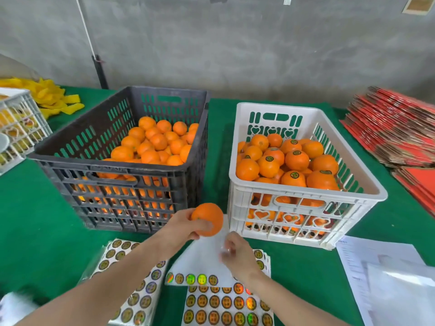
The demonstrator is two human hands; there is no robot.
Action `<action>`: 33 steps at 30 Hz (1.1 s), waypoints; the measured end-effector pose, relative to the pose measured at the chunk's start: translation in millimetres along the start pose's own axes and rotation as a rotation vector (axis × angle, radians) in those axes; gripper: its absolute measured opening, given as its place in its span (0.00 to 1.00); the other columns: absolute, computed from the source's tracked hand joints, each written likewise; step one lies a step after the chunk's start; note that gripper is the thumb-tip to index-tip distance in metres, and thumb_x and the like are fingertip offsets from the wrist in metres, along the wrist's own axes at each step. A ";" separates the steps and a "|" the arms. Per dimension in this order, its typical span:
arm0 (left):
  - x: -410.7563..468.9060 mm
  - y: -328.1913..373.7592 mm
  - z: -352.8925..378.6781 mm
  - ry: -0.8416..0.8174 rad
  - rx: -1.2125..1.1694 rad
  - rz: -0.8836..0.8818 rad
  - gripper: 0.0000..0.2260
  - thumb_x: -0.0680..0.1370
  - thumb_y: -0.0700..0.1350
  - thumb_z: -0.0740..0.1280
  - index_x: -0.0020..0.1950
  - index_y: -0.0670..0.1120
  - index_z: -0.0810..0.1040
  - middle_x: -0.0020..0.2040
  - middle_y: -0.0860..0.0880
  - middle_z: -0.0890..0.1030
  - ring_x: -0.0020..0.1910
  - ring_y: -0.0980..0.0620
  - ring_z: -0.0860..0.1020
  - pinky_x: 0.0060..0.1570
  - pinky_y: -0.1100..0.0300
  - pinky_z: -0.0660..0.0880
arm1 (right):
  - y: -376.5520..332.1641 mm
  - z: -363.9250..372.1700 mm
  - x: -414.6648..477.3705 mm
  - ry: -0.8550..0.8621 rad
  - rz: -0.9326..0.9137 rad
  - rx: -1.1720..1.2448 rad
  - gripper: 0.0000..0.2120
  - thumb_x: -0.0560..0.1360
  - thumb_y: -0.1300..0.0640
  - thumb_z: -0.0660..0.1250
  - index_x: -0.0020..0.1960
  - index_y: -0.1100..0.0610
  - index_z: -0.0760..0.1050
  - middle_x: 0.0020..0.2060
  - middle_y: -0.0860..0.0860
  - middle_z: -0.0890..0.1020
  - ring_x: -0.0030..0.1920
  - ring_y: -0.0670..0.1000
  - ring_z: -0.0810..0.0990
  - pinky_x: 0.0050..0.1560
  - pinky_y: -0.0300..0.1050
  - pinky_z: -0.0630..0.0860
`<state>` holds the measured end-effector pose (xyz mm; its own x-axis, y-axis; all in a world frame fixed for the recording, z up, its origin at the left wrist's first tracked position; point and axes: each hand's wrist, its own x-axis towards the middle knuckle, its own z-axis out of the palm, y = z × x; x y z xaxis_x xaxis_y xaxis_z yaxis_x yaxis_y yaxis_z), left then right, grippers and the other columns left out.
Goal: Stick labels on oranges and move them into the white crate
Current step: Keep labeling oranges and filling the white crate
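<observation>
A green-covered tabletop carried everything. Toward its far edge, left of centre, stood a dark grey slatted crate, partly filled with plain oranges heaped toward its right side. Just beside it on the right, with a narrow strip of green between them, stood the white crate, its long axis running from the near edge to the far edge. It was heaped with labelled oranges, most with their round dark-and-gold stickers turned upward.

Flattened red cartons were stacked at the right edge and white papers lay at the near right corner. Label sheets lay along the near edge at centre, their rows of round labels running parallel to that edge. A sheet peeled mostly bare overlapped them.

The left hand held one orange in the air before the gap between the two crates, its fingers curled round the fruit's left and lower sides. The fruit was nearly round, so no long axis could be told. Its skin was glossy, even orange, with a small greenish spot facing left toward the thumb.

The right hand hovered over the bare sheet with fingers curled and blurred; whether they pinched anything could not be told.
</observation>
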<state>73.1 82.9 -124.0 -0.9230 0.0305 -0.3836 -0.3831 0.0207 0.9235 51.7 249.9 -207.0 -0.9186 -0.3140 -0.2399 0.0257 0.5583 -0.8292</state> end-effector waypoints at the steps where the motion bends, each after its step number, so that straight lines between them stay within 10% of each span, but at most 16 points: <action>1: -0.8 -2.5 -3.5 -0.003 -0.010 -0.002 0.31 0.58 0.51 0.75 0.58 0.42 0.77 0.57 0.43 0.81 0.57 0.44 0.76 0.58 0.53 0.70 | -3.8 -5.6 -0.8 -0.021 -0.028 0.042 0.14 0.71 0.67 0.61 0.36 0.50 0.64 0.33 0.47 0.68 0.31 0.45 0.66 0.27 0.33 0.63; 9: 8.5 1.4 -11.6 -0.201 -0.115 -0.049 0.51 0.42 0.65 0.80 0.61 0.47 0.74 0.58 0.46 0.80 0.61 0.45 0.76 0.65 0.51 0.67 | -26.6 -57.4 -9.2 -0.254 -0.021 0.508 0.18 0.73 0.76 0.57 0.38 0.56 0.76 0.37 0.49 0.79 0.36 0.47 0.75 0.34 0.36 0.68; 14: 14.2 7.1 1.5 -0.191 -0.139 -0.033 0.40 0.55 0.57 0.78 0.62 0.40 0.75 0.56 0.39 0.82 0.54 0.42 0.81 0.52 0.51 0.78 | -20.7 -68.1 -14.8 -0.249 0.029 0.632 0.13 0.73 0.72 0.63 0.39 0.56 0.79 0.43 0.53 0.81 0.45 0.55 0.79 0.49 0.53 0.74; 26: 21.5 0.6 -1.6 -0.102 -0.223 -0.057 0.34 0.57 0.55 0.74 0.58 0.38 0.75 0.49 0.38 0.83 0.47 0.39 0.82 0.49 0.46 0.78 | -21.7 -54.0 -33.0 -0.148 0.085 0.634 0.16 0.69 0.75 0.68 0.50 0.59 0.81 0.44 0.57 0.84 0.37 0.54 0.81 0.45 0.45 0.81; 33: 22.5 -2.4 -4.9 -0.041 -0.274 -0.162 0.30 0.63 0.53 0.71 0.60 0.40 0.74 0.52 0.36 0.82 0.49 0.37 0.80 0.52 0.43 0.76 | -23.6 -55.2 -29.2 -0.119 0.026 0.509 0.15 0.68 0.73 0.71 0.39 0.52 0.84 0.40 0.53 0.85 0.36 0.54 0.84 0.41 0.36 0.78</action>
<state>53.0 78.6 -134.7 -0.8493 0.0894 -0.5202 -0.5252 -0.2412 0.8161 56.1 288.3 -152.6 -0.8648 -0.4065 -0.2948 0.2636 0.1322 -0.9555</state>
